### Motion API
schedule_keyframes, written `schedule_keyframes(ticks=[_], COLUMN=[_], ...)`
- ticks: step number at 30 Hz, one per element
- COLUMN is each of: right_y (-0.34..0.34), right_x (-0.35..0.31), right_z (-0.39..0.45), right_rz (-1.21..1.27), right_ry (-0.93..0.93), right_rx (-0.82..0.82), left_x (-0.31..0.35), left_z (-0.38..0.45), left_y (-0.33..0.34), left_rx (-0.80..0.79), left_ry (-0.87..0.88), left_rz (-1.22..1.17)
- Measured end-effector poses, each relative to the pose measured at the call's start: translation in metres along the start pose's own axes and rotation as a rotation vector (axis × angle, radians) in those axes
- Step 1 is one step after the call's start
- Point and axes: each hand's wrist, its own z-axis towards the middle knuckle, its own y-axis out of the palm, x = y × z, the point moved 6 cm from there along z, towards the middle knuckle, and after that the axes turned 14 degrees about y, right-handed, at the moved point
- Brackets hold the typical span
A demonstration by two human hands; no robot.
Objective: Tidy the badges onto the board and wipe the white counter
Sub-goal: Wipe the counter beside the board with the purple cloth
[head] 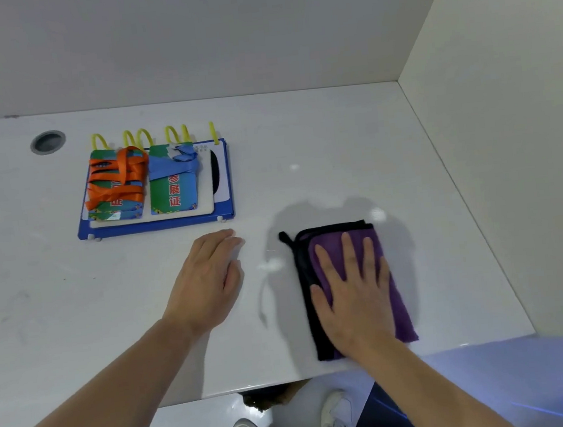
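Your right hand [353, 296] lies flat on the cloth [352, 285], fingers straight and spread, palm pressing the purple fabric down onto the counter [301, 149]. The cloth is folded, with a black edge showing just left of your thumb and along the far side beyond your fingertips; a small black loop sticks out at its far-left corner. The near end of the cloth runs under your palm and wrist, close to the counter's front edge.

Your left hand [210, 278] rests on the bare counter just left of the cloth, apart from it, fingers straight and together, holding nothing. A damp-looking sheen sits on the surface between your two hands.

The board [157, 223] lies beyond your left hand, up and to the left of its fingertips, near but not touching. Its blue frame carries a white panel. On it, two piles of badges sit side by side: the left pile [114, 208] wrapped in an orange lanyard [118, 177], the right pile [173, 189] with a blue lanyard [175, 163] bunched on its top. Yellow loops [144, 137] stand up along the board's far edge. From your right hand, the board is well apart, far-left across the counter.

A round grey grommet [48, 142] is set into the counter beyond the board's left corner.
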Motion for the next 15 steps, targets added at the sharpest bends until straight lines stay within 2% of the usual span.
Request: schedule_keyframes(ticks=[8,15], right_y=[0.013,0.025], right_x=[-0.123,-0.185], right_z=[-0.025,-0.041], right_rz=[0.044,-0.002], right_ry=[-0.130,-0.171], right_rx=[-0.044,-0.101], left_x=[-0.038,-0.077], left_z=[-0.038,-0.065], left_y=[-0.032,-0.065], left_rx=[0.004,0.008], left_ry=[0.022,-0.081], left_rz=[0.070,0.112])
